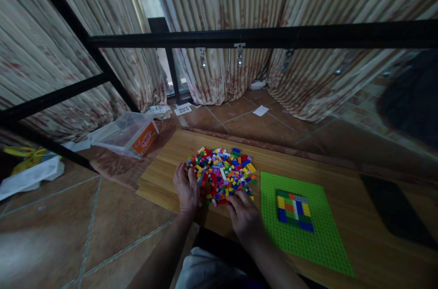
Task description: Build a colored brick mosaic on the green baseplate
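Observation:
A heap of small multicoloured toy bricks lies on a wooden board. At its left edge rests my left hand, fingers apart and bent over the bricks. My right hand is at the front right edge of the heap, with thumb and fingers drawn together in a pinch. Whatever may be between those fingertips is too small to make out. To the right is a bright green studded baseplate. On it sits a roughly square block of joined bricks in yellow, blue, orange, white and green.
The wooden board runs across in front of me. A flat dark object lies at its right. Beyond the left end stands a clear plastic box with an orange label. A black metal frame crosses before striped curtains.

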Action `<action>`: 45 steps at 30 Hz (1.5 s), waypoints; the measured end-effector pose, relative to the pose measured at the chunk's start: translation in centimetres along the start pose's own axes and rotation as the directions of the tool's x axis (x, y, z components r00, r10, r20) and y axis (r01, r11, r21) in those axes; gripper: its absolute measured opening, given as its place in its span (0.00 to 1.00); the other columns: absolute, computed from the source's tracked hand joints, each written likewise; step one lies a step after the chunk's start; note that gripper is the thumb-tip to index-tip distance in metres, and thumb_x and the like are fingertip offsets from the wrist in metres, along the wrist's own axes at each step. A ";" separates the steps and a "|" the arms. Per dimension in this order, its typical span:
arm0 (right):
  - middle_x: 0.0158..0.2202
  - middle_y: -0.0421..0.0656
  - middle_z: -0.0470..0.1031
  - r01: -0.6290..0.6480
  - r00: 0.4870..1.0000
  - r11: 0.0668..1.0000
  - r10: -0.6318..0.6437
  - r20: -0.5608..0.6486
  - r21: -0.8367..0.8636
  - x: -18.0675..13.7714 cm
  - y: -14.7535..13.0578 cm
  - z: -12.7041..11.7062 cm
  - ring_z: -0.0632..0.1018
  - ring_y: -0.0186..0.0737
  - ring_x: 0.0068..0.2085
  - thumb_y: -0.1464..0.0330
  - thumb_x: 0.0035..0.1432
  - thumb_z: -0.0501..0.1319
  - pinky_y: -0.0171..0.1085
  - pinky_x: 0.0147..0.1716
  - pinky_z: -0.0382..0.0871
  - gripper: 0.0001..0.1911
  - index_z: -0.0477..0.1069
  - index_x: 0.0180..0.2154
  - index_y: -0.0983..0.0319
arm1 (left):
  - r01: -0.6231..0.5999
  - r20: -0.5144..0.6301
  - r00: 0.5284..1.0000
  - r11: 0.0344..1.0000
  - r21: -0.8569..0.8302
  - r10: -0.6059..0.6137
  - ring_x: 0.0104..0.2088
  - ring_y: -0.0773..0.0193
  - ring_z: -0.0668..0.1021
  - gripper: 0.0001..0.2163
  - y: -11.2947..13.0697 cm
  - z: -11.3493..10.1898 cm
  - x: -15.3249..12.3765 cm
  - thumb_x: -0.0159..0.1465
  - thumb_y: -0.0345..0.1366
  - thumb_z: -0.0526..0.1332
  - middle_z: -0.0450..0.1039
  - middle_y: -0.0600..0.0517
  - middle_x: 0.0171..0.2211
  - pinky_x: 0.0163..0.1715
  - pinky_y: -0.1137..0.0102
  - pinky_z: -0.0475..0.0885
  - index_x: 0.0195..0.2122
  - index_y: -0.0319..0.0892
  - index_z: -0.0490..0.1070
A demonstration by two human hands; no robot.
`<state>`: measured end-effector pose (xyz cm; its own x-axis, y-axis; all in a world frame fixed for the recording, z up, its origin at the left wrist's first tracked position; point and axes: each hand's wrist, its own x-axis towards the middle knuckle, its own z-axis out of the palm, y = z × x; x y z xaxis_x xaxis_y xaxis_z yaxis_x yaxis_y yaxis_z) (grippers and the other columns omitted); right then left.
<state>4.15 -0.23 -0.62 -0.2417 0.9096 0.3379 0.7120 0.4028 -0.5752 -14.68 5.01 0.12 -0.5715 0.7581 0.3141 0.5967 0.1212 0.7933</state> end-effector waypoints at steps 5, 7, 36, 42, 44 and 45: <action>0.38 0.46 0.72 0.015 1.000 1.000 -0.015 0.001 0.007 0.0 -0.2 0.2 0.75 0.43 0.41 0.74 0.62 0.55 0.40 0.40 0.71 0.09 0.71 0.35 0.58 | -0.043 -0.010 0.999 0.999 -0.025 0.043 0.56 0.52 0.70 0.17 0.1 0.7 0.1 0.68 0.43 0.49 0.70 0.40 0.52 0.59 0.55 0.63 0.51 0.39 0.68; 0.39 0.46 0.72 0.021 1.000 1.000 -0.021 -0.019 0.012 0.0 -0.1 0.2 0.75 0.43 0.40 0.76 0.62 0.55 0.39 0.39 0.71 0.08 0.70 0.35 0.59 | -0.051 -0.033 0.998 0.998 -0.040 0.050 0.54 0.51 0.71 0.17 0.0 1.0 0.1 0.67 0.43 0.50 0.71 0.40 0.51 0.58 0.54 0.64 0.49 0.39 0.69; 0.40 0.45 0.76 -0.006 1.000 1.000 0.006 0.000 -0.003 2.6 -0.6 -1.6 0.75 0.43 0.43 0.69 0.64 0.54 0.40 0.43 0.68 0.09 0.73 0.41 0.59 | -0.059 0.003 0.998 0.962 -0.265 0.062 0.56 0.54 0.71 0.19 0.1 1.3 -0.9 0.68 0.47 0.52 0.71 0.43 0.53 0.59 0.57 0.64 0.52 0.42 0.70; 0.46 0.47 0.75 0.031 0.986 0.991 -0.009 0.169 -0.131 6.5 -2.5 -0.6 0.73 0.45 0.49 0.72 0.64 0.54 0.41 0.51 0.65 0.17 0.72 0.52 0.59 | -0.080 0.005 0.996 0.957 -0.279 0.085 0.56 0.54 0.71 0.18 -0.2 1.4 -0.8 0.69 0.47 0.51 0.71 0.43 0.53 0.59 0.56 0.64 0.51 0.42 0.71; 0.48 0.48 0.74 0.063 0.973 0.980 -0.018 0.230 -0.190 7.3 -2.7 -0.6 0.72 0.46 0.50 0.74 0.63 0.53 0.41 0.53 0.64 0.19 0.71 0.54 0.60 | -0.081 -0.004 0.996 0.953 -0.292 0.084 0.56 0.54 0.71 0.18 -0.2 1.5 -0.8 0.69 0.47 0.51 0.71 0.44 0.53 0.60 0.56 0.63 0.52 0.43 0.71; 0.48 0.49 0.74 0.074 0.966 0.973 -0.016 0.259 -0.217 7.7 -2.8 -0.7 0.72 0.46 0.50 0.74 0.63 0.53 0.41 0.53 0.63 0.19 0.71 0.54 0.60 | -0.078 -0.008 0.997 0.952 -0.297 0.079 0.56 0.54 0.71 0.18 -0.2 1.5 -0.8 0.69 0.47 0.51 0.71 0.44 0.53 0.60 0.56 0.63 0.51 0.43 0.71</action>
<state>0.79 5.58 4.11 -0.4154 0.8984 0.1424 0.8183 0.4374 -0.3729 -13.50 5.35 -1.10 -0.5265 0.7605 0.3800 0.4452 -0.1342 0.8853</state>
